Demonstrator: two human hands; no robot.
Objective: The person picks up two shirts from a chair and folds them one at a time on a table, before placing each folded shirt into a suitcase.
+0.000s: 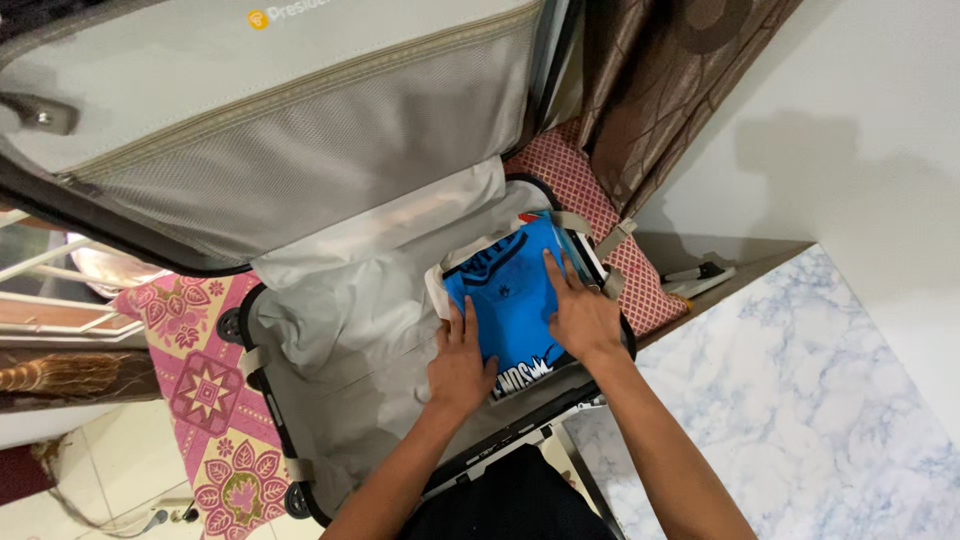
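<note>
A folded blue garment (512, 295) with dark and white print lies in the right end of an open suitcase (330, 340) lined in grey fabric. My left hand (460, 362) rests flat on the garment's left edge, fingers pointing away from me. My right hand (578, 308) presses flat on the garment's right side, fingers spread. Neither hand grips anything. White cloth shows under the garment's far edge.
The suitcase lid (300, 110) stands raised behind, with a mesh zip pocket. A pink patterned mat (205, 390) lies under the case. A brown curtain (670, 80) hangs at the back right. Marble-patterned floor (800, 400) spreads to the right, white wall beyond.
</note>
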